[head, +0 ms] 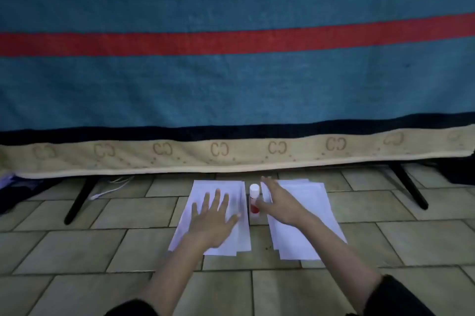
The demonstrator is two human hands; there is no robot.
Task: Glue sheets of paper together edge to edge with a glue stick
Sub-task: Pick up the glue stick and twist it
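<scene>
Reaching across the tiled floor [77, 246], the person is working with two loose piles of white paper and a glue stick [254, 200] standing upright in the bare gap between them. The left hand [214, 220] is lying flat with fingers spread on the left pile [205, 187], gripping nothing and simply pinning the sheets down. The right hand [279, 202] is hovering open over the inner edge of the right pile [308, 213], its thumb just beside the glue stick's red label; whether it is actually touching the stick cannot be told. The two hands are well apart, one on each side of the stick.

The sheets are looking thin, light and floppy, and on smooth tile they are likely to slide or fan out, so pressing down with a flat palm suits them better than pinching; lifting one is probably best done at a corner or edge. The glue stick is looking small, rigid and light, easy to tip, so closing thumb and fingers around its barrel below the white cap seems the sensible hold.
</scene>
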